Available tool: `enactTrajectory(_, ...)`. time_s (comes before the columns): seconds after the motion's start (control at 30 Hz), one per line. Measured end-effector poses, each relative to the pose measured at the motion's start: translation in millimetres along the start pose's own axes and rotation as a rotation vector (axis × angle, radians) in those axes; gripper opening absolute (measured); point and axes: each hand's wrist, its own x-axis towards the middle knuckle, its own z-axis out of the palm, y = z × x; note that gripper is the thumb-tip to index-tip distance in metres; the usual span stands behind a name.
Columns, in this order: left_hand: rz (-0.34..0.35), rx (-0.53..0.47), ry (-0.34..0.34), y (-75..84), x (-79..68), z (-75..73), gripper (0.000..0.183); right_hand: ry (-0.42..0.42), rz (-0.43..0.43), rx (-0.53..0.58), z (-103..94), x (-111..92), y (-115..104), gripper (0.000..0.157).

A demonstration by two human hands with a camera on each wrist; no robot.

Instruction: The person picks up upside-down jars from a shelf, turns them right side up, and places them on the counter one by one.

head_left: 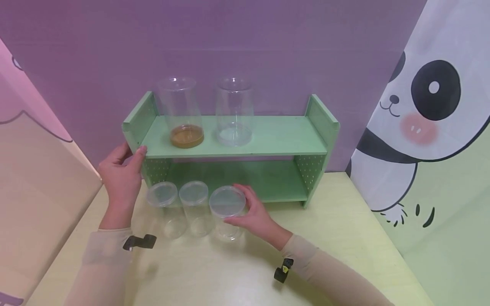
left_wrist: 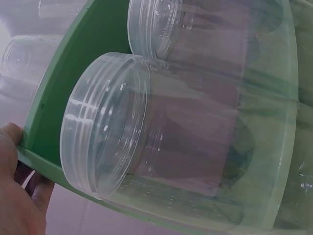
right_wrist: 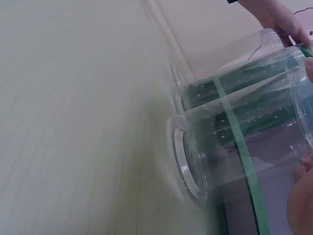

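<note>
My left hand (head_left: 121, 176) grips the left side panel (head_left: 134, 127) of a small green two-tier shelf (head_left: 275, 136), thumb in front and fingers behind. My right hand (head_left: 257, 216) holds a clear plastic jar (head_left: 226, 229) round its upper part, just under the frosted lid. This jar is upright, its base right at the table in the right wrist view. To its left stand two more lidded clear jars, a middle jar (head_left: 197, 212) and a left jar (head_left: 168, 216), in a row before the shelf.
On the upper tier are a clear jar with an amber-brown base (head_left: 186, 136) and a fully clear jar (head_left: 234, 114). The shelf stands on a pale wood table (head_left: 214, 276). A purple wall (head_left: 268, 51) rises behind, with a panda-print panel (head_left: 432, 127) at right.
</note>
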Motion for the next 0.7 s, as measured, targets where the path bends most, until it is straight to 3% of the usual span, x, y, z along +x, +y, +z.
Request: enactTrajectory(0.7, 0.019, -0.013, -0.002, 0.5, -2.4, -0.1, 0.033, -0.012, 0.011, -0.041, -1.3, 2.8, 7.0, 0.104)
